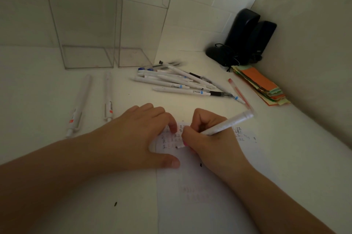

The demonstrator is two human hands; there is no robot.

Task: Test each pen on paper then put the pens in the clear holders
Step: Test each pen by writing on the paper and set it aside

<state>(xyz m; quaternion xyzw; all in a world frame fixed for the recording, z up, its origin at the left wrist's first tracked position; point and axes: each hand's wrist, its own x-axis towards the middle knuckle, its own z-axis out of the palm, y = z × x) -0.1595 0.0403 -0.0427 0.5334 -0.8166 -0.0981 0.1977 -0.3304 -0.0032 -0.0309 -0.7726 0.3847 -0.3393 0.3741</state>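
Note:
My right hand (207, 138) grips a white pen (228, 123) with its tip touching the white paper (202, 186), which carries rows of small written marks. My left hand (141, 134) lies flat on the paper's left edge, fingers spread, holding nothing. A pile of several white pens (179, 81) lies behind the paper. Two white pens with orange marks (78, 108) (108, 98) lie at the left. Two tall clear holders (83, 24) (141, 20) stand at the back; I see no pens inside them.
A red-tipped clear pen (240, 92) lies right of the pile. A stack of coloured paper strips (261, 85) sits by the right wall. Black speakers (247, 37) and a black mouse (217, 53) with a cord fill the back right corner.

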